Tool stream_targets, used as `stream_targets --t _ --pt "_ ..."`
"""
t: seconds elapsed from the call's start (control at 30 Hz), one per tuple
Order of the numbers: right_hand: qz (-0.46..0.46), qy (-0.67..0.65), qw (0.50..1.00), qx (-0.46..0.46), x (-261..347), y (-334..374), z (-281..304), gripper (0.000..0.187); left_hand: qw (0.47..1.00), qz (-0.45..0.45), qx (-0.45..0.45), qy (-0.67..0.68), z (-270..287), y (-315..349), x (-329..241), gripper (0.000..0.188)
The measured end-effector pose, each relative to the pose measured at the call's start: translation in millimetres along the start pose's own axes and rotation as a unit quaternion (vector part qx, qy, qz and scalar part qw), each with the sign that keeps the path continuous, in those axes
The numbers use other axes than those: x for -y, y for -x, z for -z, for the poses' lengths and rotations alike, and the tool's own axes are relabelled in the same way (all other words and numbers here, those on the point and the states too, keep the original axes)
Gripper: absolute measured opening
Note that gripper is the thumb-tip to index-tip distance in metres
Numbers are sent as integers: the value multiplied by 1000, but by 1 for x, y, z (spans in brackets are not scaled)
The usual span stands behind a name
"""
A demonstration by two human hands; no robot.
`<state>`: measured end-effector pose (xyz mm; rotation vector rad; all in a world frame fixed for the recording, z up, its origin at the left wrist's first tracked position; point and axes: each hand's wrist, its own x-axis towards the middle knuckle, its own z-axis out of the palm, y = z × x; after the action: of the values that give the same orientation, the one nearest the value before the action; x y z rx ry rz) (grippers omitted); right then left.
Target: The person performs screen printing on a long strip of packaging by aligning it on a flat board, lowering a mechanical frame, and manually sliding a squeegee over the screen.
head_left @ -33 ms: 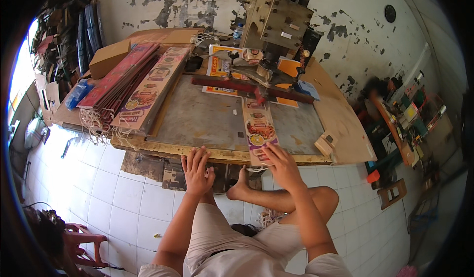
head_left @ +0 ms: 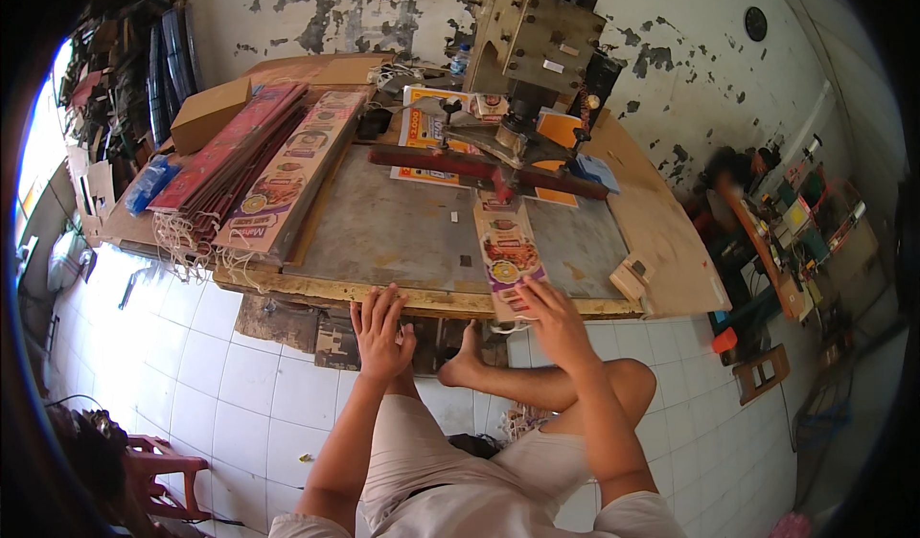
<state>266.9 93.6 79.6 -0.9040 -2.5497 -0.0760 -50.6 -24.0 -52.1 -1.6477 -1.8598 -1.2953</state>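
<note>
A long printed strip (head_left: 513, 251), likely cardboard, with food pictures and a purple band, lies on the metal-topped work table (head_left: 393, 231). Its far part passes beneath the red crossbar (head_left: 441, 162) of a press. My right hand (head_left: 558, 327) grips the strip's near end at its right edge, fingers on top; the thumb is hidden. White string hangs from that end, just past the table's front edge. My left hand (head_left: 381, 332) rests at the wooden front edge, fingers stretched and spread, holding nothing.
Left on the table lie a stack of similar printed strips (head_left: 292, 174), red strips with strings (head_left: 230, 150), a cardboard box (head_left: 211, 114) and blue plastic (head_left: 151, 183). A wooden block (head_left: 631, 276) sits at the right front. The press (head_left: 532, 45) stands behind. A person (head_left: 733, 169) is at far right.
The near end of the strip has shifted a little to the right, and my right hand has moved slightly with it. My left hand stays in place.
</note>
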Motion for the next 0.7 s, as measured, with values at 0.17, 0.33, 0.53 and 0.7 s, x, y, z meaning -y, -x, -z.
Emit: stream_targets --t 0.17,0.33,0.53,0.7 --pt "-37 66 997 26 -37 28 68 58 1000 -6 -14 -5 -3 2 4 58" --pt "-68 45 994 79 -8 61 131 53 999 -21 -43 -20 -12 5 8 48" --pt "-80 9 994 69 18 103 199 36 996 -32 -74 -33 -29 11 15 51" --pt "-97 -30 989 -112 -2 209 308 29 996 -30 -67 -42 -29 14 17 49"
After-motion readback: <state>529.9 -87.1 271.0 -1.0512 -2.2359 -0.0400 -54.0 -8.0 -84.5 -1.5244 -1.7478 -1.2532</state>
